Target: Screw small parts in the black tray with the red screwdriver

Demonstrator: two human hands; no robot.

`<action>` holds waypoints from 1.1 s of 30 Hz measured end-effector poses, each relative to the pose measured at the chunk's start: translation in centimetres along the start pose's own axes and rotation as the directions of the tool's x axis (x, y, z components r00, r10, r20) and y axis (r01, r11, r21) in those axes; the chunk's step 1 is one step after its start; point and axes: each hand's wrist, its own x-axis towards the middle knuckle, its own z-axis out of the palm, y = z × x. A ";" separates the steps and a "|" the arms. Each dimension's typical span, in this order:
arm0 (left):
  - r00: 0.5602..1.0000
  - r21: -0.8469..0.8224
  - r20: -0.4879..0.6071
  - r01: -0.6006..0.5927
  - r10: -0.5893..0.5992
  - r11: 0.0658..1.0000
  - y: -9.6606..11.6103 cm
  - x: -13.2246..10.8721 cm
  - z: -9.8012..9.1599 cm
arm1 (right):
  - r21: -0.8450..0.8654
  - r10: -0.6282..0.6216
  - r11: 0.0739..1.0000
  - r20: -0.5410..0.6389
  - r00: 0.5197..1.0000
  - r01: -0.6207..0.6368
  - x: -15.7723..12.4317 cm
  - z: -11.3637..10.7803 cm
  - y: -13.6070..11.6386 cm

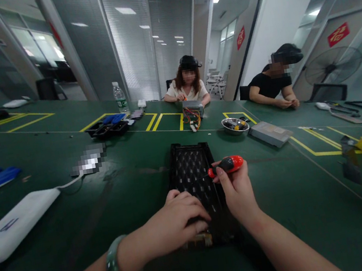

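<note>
Left hand (176,221) lies open, palm-down, on black perforated casing (190,175). Right hand (236,188) grips red-black screwdriver (227,165), tip just over the casing.

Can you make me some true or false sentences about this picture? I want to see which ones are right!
1. The left hand rests on a black perforated panel. True.
2. The right hand holds a red-and-black screwdriver. True.
3. A wristwatch circles the left wrist. False: it is a pale green bangle.
4. The steel bowl sits on the floor. False: it sits on the green table.
5. A person across the table has both hands at a metal box with coloured wires. True.
</note>
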 end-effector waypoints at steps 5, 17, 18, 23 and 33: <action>0.954 0.004 -0.216 0.213 -0.207 0.977 -1.0 0.2 0.2 | 0.064 0.001 0.998 -0.093 0.996 0.005 0.2 -0.1 -0.2; 0.845 -0.221 -0.382 0.309 -0.374 0.925 -2.7 0.4 -0.5 | 0.448 0.198 0.889 -0.197 0.960 -0.091 1.0 -0.4 -1.1; 0.843 -0.240 -0.379 0.308 -0.381 0.921 -2.7 0.3 -0.4 | 0.460 0.205 0.883 -0.197 0.959 -0.094 1.0 -0.4 -1.0; 0.838 -0.252 -0.393 0.297 -0.378 0.921 -2.7 0.3 -0.3 | 0.483 0.215 0.871 -0.202 0.956 -0.094 1.0 -0.5 -0.9; 0.873 -0.194 -0.390 0.234 -0.294 0.953 -1.6 -0.1 -0.8 | 0.483 0.204 0.874 -0.264 0.943 -0.054 1.1 -0.9 -2.2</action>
